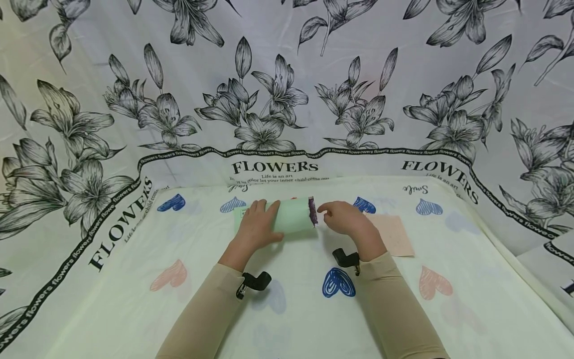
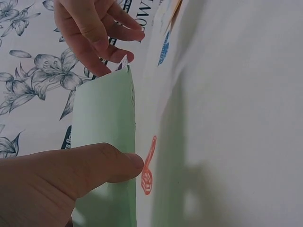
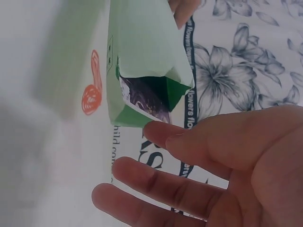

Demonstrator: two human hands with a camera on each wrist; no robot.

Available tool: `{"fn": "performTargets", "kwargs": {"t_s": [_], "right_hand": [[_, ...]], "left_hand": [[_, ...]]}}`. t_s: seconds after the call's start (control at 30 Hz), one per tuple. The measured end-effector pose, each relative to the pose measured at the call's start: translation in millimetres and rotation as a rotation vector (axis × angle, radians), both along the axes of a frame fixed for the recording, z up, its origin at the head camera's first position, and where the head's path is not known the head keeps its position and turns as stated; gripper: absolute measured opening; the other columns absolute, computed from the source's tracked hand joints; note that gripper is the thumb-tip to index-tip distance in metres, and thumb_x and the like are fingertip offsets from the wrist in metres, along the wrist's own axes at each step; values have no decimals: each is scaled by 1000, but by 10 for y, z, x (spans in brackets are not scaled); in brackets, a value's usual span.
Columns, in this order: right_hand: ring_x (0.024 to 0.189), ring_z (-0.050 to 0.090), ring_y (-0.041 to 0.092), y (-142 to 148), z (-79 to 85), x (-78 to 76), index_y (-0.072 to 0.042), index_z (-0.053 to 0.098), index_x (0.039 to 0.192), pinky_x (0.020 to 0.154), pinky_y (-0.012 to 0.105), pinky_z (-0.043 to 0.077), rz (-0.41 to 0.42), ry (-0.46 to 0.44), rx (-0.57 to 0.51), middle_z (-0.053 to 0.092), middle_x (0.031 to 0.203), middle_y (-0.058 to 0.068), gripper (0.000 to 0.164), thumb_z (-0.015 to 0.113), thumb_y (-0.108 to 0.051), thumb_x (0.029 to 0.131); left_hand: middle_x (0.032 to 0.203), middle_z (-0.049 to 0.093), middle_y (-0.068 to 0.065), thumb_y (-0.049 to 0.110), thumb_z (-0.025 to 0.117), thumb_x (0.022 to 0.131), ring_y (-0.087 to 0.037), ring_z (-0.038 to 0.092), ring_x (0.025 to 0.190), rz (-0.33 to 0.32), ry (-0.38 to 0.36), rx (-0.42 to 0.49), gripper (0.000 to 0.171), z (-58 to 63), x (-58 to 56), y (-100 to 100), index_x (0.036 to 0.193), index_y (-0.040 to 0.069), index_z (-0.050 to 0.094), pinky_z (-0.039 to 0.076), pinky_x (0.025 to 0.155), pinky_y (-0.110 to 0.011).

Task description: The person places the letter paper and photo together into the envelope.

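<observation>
A light green paper packet (image 1: 293,215) lies across the far part of the table, its open end facing right. Inside that end shows a dark purple patterned piece (image 3: 147,101) with a white edge, between darker green inner walls. My left hand (image 1: 257,224) holds the packet across its left half, the thumb along the near side and the fingers over the top. Just off the open end is my right hand (image 1: 343,218), its index fingertip and thumb close to the white edge. The other fingers of that hand are spread in the right wrist view.
A pale pink sheet (image 1: 394,235) lies to the right, partly behind my right wrist. The white tablecloth (image 1: 296,319) has printed hearts. A flower-printed cloth (image 1: 358,89) hangs behind the table. Black wrist cameras are worn on both sleeves.
</observation>
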State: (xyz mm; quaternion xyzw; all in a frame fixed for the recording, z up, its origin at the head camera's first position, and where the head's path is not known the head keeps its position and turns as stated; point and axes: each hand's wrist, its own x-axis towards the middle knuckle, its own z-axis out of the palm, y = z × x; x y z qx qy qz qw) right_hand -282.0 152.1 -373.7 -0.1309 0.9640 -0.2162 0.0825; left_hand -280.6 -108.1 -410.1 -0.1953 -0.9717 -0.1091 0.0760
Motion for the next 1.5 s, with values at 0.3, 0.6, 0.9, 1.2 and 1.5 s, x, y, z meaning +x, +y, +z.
{"fn": "performTargets", "kwargs": {"t_s": [0.3,0.6,0.9,1.2,1.5], "right_hand": [[78,51,22,32,14,5,-11,63,141,70,37,43,8,-5,2,62,127,11,41,45,-13,103],[79,52,23,11,56,33,-11,64,140,70,37,45,0,-21,-11,63,122,12,41,47,-12,103],[111,55,30,-93,52,63,-11,63,141,97,48,50,20,-31,1,58,144,14,43,46,-12,102],[82,52,24,20,27,22,-11,62,142,71,38,45,-15,-26,-8,61,130,11,43,45,-13,103],[73,49,22,16,59,40,-10,62,141,66,37,41,-5,-38,-21,61,121,11,44,45,-12,101]], "left_hand": [[147,42,-27,41,85,80,-44,38,137,11,-14,3,95,-15,-14,-14,157,9,40,35,114,-59],[147,41,-27,41,84,80,-43,38,136,7,-19,3,95,-5,-23,-16,157,10,40,35,113,-59],[145,43,-25,42,85,79,-42,40,134,5,-16,-11,95,-2,-15,13,156,9,41,36,113,-58],[148,42,-28,41,86,79,-45,38,138,14,-24,13,95,27,7,-7,156,9,41,33,115,-60],[148,42,-27,42,85,80,-44,37,138,12,-22,1,94,10,7,-8,157,9,41,34,114,-60]]}}
